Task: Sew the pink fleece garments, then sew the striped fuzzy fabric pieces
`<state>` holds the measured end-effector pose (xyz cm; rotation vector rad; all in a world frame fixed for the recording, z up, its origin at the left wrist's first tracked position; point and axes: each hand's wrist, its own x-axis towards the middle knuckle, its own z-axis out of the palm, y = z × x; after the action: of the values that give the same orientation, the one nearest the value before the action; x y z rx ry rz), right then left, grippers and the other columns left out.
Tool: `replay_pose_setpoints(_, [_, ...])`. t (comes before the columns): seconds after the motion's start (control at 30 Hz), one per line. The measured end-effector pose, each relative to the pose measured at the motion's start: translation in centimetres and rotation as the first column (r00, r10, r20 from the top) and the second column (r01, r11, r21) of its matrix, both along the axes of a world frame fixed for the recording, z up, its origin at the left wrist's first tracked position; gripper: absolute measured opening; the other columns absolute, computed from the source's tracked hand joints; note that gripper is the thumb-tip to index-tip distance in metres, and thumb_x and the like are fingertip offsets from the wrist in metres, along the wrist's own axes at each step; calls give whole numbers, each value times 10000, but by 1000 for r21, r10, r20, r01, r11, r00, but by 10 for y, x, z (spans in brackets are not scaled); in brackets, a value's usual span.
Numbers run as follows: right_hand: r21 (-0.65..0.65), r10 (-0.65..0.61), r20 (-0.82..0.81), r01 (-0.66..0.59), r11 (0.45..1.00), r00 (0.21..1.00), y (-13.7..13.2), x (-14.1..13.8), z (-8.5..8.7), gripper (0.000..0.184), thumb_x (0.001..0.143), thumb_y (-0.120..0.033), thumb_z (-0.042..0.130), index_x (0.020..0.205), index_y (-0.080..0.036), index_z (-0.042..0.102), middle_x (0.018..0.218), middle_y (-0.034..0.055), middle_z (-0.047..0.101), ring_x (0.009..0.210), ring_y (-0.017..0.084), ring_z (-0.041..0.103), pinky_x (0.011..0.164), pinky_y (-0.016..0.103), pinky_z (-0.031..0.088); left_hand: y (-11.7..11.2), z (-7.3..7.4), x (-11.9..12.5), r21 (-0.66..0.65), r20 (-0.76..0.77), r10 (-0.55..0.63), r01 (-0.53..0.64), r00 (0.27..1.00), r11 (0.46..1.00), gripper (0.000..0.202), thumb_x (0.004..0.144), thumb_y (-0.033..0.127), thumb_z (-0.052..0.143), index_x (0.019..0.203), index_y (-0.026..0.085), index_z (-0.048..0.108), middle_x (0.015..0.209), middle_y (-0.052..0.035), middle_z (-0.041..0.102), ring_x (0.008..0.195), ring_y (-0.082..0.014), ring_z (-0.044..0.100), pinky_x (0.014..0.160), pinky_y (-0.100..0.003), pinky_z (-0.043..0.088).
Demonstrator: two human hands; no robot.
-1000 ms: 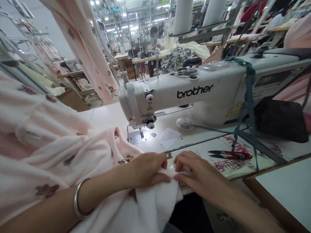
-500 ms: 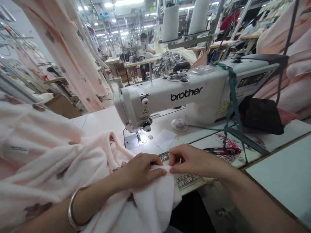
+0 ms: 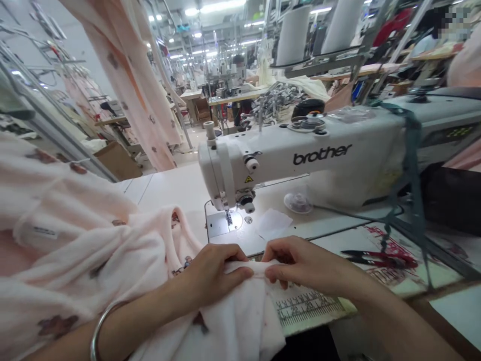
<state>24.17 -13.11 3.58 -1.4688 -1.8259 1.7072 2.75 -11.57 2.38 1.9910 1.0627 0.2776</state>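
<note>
My left hand (image 3: 214, 273) and my right hand (image 3: 300, 263) meet at the table's front edge, both pinching a folded edge of pale pink fleece fabric (image 3: 93, 250) between thumb and fingers. The fabric, dotted with small brown flowers, piles over my lap and to the left. A silver bangle (image 3: 98, 326) circles my left wrist. Just behind the hands stands a white Brother sewing machine (image 3: 300, 150), its needle and presser foot (image 3: 228, 216) over the metal plate a short way from my fingers.
A printed ruler strip (image 3: 308, 306) lies under my right hand. Red-handled thread snips (image 3: 376, 256) rest at the right. A white label piece (image 3: 274, 221) and a clear bobbin dish (image 3: 298, 202) sit by the machine. Pink garments (image 3: 128, 80) hang at left; other workstations lie behind.
My hands stay together on the fabric edge, with the fingers shifting slightly along it. The view has swung a little, so the machine sits further right in frame.
</note>
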Motion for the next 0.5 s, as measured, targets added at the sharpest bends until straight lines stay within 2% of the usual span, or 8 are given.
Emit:
replay_pose_setpoints(0.13, [3,-28,65,28,1000,997,34,-16,-10,122,755,-293,544,742,-172,532,701,13,641,570,100,558,513,206,407,25,-7,-6,-130,-16,165,-165,986,978,235,781,396,559,756,178,641,694,16,608,671,-129,512,559,-205,344])
replay_pose_setpoints(0.27, [33,-64,222,58,998,973,73,-31,-12,198,681,-328,628,632,-180,507,569,-12,568,461,88,490,466,216,374,54,-13,-7,-147,-78,293,-302,953,942,280,705,422,589,618,159,551,549,44,443,530,-94,382,441,-195,248])
replay_pose_setpoints(0.37, [49,-72,309,60,997,948,90,-39,-7,253,654,-333,673,573,-187,483,522,-24,518,442,85,461,457,223,364,67,-14,-7,-133,-93,321,-331,943,934,251,687,372,577,564,162,516,497,47,387,483,-88,343,407,-201,213])
replay_pose_setpoints(0.5, [9,30,322,-35,999,946,101,-44,-1,316,658,-287,695,480,-187,454,462,-36,471,406,71,422,424,219,339,76,-20,-7,-96,-73,294,-301,953,949,195,694,316,563,576,160,560,487,26,444,480,-102,382,419,-220,238])
